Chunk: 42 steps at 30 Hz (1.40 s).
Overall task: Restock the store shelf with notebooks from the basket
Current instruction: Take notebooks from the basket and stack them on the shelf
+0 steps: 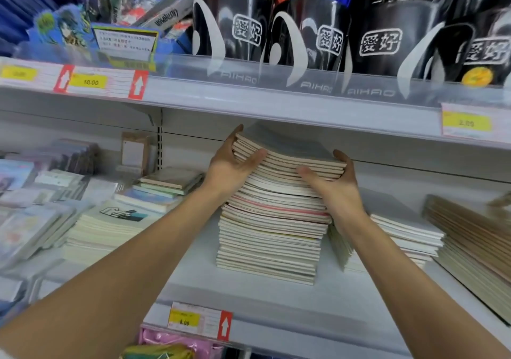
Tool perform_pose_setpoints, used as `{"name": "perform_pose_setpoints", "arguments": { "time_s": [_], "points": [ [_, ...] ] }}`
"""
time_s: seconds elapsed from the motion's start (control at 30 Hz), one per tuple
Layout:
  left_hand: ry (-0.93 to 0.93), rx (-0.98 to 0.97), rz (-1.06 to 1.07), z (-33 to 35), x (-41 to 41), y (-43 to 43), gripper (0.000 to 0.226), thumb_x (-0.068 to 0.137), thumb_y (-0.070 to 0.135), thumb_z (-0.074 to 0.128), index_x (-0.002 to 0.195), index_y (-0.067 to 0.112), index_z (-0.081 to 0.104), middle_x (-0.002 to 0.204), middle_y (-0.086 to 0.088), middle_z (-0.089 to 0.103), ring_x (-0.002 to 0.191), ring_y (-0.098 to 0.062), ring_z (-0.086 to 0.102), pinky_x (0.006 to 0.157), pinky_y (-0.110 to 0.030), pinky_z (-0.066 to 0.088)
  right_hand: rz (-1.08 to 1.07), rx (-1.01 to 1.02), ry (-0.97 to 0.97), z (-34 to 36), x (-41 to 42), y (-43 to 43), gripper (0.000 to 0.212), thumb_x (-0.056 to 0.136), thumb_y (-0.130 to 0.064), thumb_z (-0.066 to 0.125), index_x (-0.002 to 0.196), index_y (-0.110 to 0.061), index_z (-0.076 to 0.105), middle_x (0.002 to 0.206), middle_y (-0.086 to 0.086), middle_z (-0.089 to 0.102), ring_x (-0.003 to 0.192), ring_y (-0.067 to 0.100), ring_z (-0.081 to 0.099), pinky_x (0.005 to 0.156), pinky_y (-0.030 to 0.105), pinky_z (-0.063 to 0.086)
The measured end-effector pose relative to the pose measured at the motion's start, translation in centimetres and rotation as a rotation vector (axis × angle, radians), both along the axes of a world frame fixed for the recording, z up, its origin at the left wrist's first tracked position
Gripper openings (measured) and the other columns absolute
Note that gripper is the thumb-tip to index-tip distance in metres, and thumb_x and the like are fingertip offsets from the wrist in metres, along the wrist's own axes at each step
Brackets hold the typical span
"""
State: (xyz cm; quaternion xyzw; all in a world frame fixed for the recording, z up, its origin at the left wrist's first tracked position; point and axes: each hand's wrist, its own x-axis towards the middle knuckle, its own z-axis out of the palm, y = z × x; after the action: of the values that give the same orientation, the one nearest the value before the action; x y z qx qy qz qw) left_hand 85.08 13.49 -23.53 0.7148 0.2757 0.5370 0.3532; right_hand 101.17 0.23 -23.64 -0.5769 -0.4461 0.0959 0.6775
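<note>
Low pile of cream-edged notebooks with a line-drawn cover, 9 o'clock of centre.

Left hand clamps the 9 o'clock edge of a thin bundle of grey-covered, cream-paged notebooks, thumb up the side and fingers curled across the front edge.

Bundle sits atop the tall centre stack of soft-cover notebooks on the white metal shelf.

Right hand grips the 4 o'clock corner likewise.

Two-sided hold probably keeps the floppy covers squared while seating. Bundle bows slightly; stack edges ragged, one pink spine partway down. Basket not seen.
</note>
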Motion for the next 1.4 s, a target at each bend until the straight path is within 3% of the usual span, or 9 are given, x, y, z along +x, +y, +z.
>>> {"name": "perform_pose_setpoints", "arguments": {
  "time_s": [0.17, 0.27, 0.4, 0.47, 0.57, 0.7, 0.87, 1.17, 1.4],
  "points": [
    [-0.096, 0.012, 0.057, -0.2, 0.2, -0.1, 0.080, 0.072, 0.052, 0.076, 0.141, 0.027, 0.044, 0.121, 0.013, 0.061, 0.113, -0.002, 0.055, 0.099, -0.020, 0.045, 0.033, -0.039, 0.000, 0.5, 0.3, -0.1, 0.100, 0.063, -0.038, 0.087, 0.146, -0.025, 0.033, 0.126, -0.005, 0.060, 0.112, 0.012, 0.060, 0.098, 0.026, 0.048],
    [-0.163, 0.003, 0.026, -0.5, 0.4, 0.1, 0.084, 0.069, 0.053, 0.078, 0.140, 0.023, 0.047, 0.129, 0.001, 0.062, 0.119, -0.006, 0.053, 0.104, -0.027, 0.044, 0.053, -0.051, 0.023, 0.3, 1.0, -0.8, 0.094, 0.070, -0.037, 0.084, 0.148, -0.025, 0.033, 0.131, -0.010, 0.054, 0.113, 0.003, 0.053, 0.095, 0.019, 0.044],
    [-0.158, -0.002, -0.026, -0.7, 0.3, 0.0, 0.079, 0.073, 0.050, 0.076, 0.139, 0.018, 0.047, 0.121, 0.003, 0.066, 0.105, 0.008, 0.061, 0.096, -0.019, 0.050, -0.130, -0.001, -0.100, -1.0, 0.4, -0.8, 0.055, 0.069, -0.054, 0.079, 0.114, -0.028, 0.061, 0.105, -0.016, 0.068, 0.094, 0.001, 0.065, 0.086, 0.027, 0.055],
    [-0.159, 0.005, -0.027, -0.8, 0.5, -0.1, 0.082, 0.071, 0.057, 0.074, 0.139, 0.022, 0.046, 0.121, 0.003, 0.066, 0.108, 0.000, 0.062, 0.098, -0.026, 0.051, -0.185, 0.024, -0.160, -1.5, -0.4, -0.8, 0.040, 0.075, -0.053, 0.074, 0.104, -0.028, 0.063, 0.090, -0.016, 0.070, 0.080, -0.001, 0.065, 0.072, 0.022, 0.055],
    [-0.069, 0.032, 0.014, -0.5, 0.1, -0.5, 0.092, 0.064, 0.069, 0.069, 0.142, 0.029, 0.039, 0.124, 0.006, 0.063, 0.116, -0.011, 0.059, 0.102, -0.030, 0.047, -0.183, 0.027, -0.182, -1.4, -0.5, -0.5, 0.045, 0.076, -0.055, 0.072, 0.110, -0.026, 0.063, 0.089, -0.016, 0.070, 0.081, 0.000, 0.065, 0.072, 0.022, 0.052],
    [0.058, 0.060, 0.021, -0.5, -1.1, -1.5, 0.070, 0.083, 0.049, 0.065, 0.144, 0.030, 0.036, 0.108, 0.021, 0.059, 0.103, 0.003, 0.057, 0.087, -0.006, 0.042, 0.067, -0.074, -0.061, -2.0, 2.0, -1.7, 0.059, 0.077, -0.070, 0.060, 0.125, -0.036, 0.059, 0.113, -0.019, 0.068, 0.111, 0.005, 0.061, 0.102, 0.034, 0.045],
    [0.173, 0.025, -0.037, -4.6, -1.9, -2.6, 0.069, 0.075, 0.034, 0.078, 0.131, 0.029, 0.039, 0.107, 0.028, 0.053, 0.096, 0.013, 0.051, 0.091, -0.016, 0.040, 0.113, -0.249, -0.155, -6.4, 1.9, -2.6, 0.091, 0.057, -0.071, 0.076, 0.135, -0.038, 0.046, 0.123, -0.020, 0.063, 0.115, 0.004, 0.059, 0.104, 0.040, 0.046],
    [0.103, 0.008, -0.035, -5.9, -1.2, -1.9, 0.076, 0.063, 0.033, 0.087, 0.126, 0.026, 0.047, 0.107, 0.024, 0.060, 0.098, 0.008, 0.058, 0.077, -0.008, 0.044, -0.050, -0.147, -0.163, -7.5, 0.0, -0.8, 0.071, 0.066, -0.029, 0.088, 0.125, -0.028, 0.048, 0.114, -0.013, 0.063, 0.102, 0.005, 0.061, 0.085, 0.021, 0.047],
    [-0.014, -0.042, -0.103, -5.7, -1.1, -2.8, 0.050, 0.074, 0.038, 0.075, 0.119, 0.029, 0.053, 0.106, 0.019, 0.065, 0.094, 0.011, 0.062, 0.076, -0.006, 0.048, -0.028, -0.142, -0.098, -7.5, 0.5, -1.5, 0.047, 0.083, -0.059, 0.061, 0.116, -0.025, 0.063, 0.100, -0.013, 0.072, 0.097, 0.006, 0.066, 0.094, 0.041, 0.052]
  ]
}}
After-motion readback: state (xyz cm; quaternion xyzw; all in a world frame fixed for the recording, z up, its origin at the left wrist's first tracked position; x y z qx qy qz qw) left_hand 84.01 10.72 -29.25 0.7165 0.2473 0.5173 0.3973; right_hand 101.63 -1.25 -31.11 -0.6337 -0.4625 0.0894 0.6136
